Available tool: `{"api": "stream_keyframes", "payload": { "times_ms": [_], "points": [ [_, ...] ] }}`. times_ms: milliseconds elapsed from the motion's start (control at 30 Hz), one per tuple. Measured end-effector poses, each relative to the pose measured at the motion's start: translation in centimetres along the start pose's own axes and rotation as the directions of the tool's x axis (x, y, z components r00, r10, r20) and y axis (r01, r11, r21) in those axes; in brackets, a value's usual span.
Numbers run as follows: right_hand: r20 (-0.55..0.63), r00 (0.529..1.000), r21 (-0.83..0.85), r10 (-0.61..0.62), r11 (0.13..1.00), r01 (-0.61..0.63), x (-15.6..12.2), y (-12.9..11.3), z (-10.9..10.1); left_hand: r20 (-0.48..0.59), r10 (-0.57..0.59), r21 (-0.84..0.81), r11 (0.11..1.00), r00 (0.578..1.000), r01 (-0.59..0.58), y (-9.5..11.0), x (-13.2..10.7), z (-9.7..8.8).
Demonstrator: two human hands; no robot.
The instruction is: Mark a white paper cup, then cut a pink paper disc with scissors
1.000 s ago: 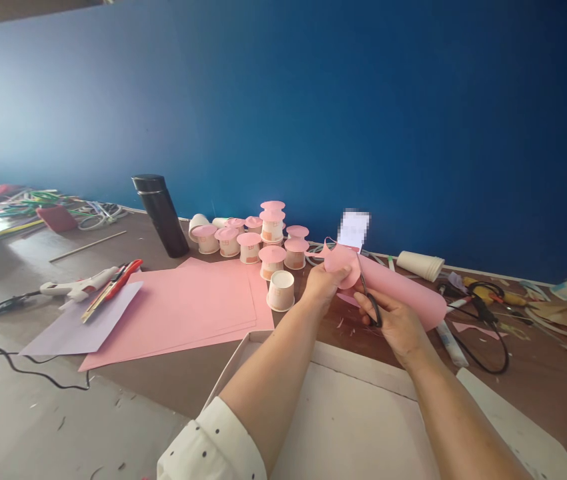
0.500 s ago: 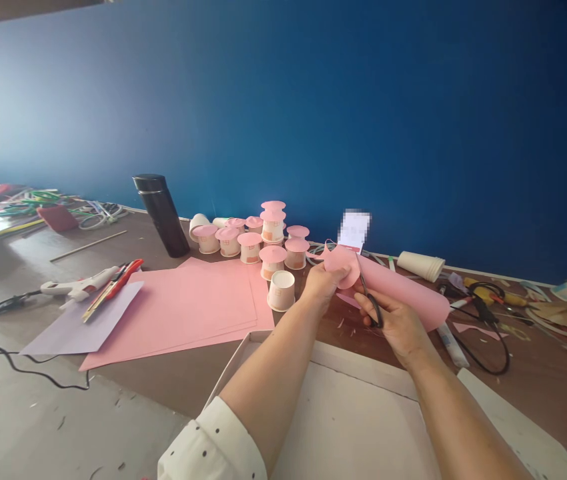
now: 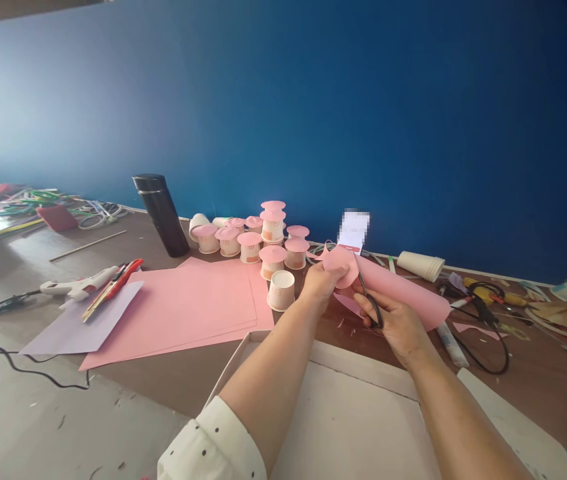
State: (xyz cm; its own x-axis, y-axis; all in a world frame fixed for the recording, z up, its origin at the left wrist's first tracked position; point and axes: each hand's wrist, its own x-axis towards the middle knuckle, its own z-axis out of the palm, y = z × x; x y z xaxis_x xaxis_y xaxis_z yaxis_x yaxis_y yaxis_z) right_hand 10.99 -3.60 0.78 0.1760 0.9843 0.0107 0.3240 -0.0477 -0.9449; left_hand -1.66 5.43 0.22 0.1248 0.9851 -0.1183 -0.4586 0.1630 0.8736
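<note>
My left hand (image 3: 324,283) pinches a piece of pink paper (image 3: 339,259) whose edge is partly rounded. Black-handled scissors (image 3: 374,311) are gripped in my right hand (image 3: 394,323), their blades pointing up along the right edge of that paper. Behind the scissors lies a large roll of pink paper (image 3: 408,288). Left of my hands stand several paper cups (image 3: 251,251) turned upside down, most topped with pink paper discs, some stacked. The nearest upturned cup (image 3: 282,292) has a bare white top.
Pink sheets (image 3: 188,300), a lilac sheet (image 3: 88,330), a red utility knife (image 3: 113,290) and a corded glue gun (image 3: 81,283) lie at left. A black flask (image 3: 161,217) stands behind them. In front is a shallow cardboard tray (image 3: 353,427). Cords and nested cups (image 3: 419,265) clutter the right.
The pink paper in my left hand has shifted slightly, and the scissor blades sit a little differently against its edge. Everything else looks the same.
</note>
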Motion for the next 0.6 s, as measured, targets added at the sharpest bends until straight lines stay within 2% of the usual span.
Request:
{"api": "stream_keyframes", "payload": {
  "times_ms": [100,300,600],
  "points": [
    [-0.004,1.000,0.012,-0.012,1.000,0.012,0.0,0.0,0.0,0.032,0.037,0.046,0.998,0.999,-0.039,-0.1,0.2,-0.1],
    [0.009,1.000,0.039,0.000,0.999,0.000,0.0,0.1,0.1,-0.005,0.042,0.090,0.995,0.999,-0.042,0.0,0.1,-0.2],
    [-0.044,0.999,0.033,0.016,0.999,-0.015,0.0,0.1,0.3,-0.029,0.000,-0.077,0.997,1.000,-0.002,-0.1,-0.9,0.9]
  ]
}}
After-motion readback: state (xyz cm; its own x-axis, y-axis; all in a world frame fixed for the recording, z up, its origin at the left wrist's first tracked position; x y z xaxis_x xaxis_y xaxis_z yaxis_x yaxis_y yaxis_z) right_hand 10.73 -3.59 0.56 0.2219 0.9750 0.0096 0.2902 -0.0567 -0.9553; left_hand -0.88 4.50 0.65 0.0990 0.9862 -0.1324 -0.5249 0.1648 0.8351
